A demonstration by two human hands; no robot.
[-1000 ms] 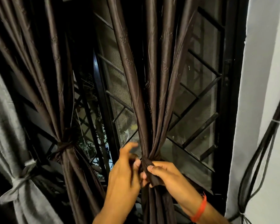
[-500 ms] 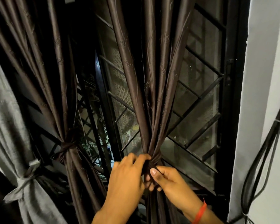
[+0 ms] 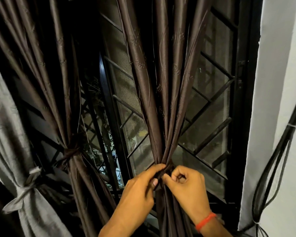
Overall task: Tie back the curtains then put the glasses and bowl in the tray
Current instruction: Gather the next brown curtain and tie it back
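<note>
Two hands meet at the pinched waist of the brown curtain (image 3: 166, 103) hanging before the window grille (image 3: 210, 117): the left hand (image 3: 140, 189) and the right hand (image 3: 188, 187) each have fingers closed on the dark tie-back band (image 3: 167, 170) wrapped round the gathered folds. To the left, a second brown curtain (image 3: 58, 82) is already bound at its middle, and a grey curtain (image 3: 9, 134) beside it is knotted too. A red band (image 3: 205, 221) circles the right wrist, and black cables (image 3: 272, 168) run down the white wall (image 3: 280, 82).

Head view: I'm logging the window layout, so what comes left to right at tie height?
Grey curtain → tied brown curtain → left hand → right hand → wall → cables
</note>
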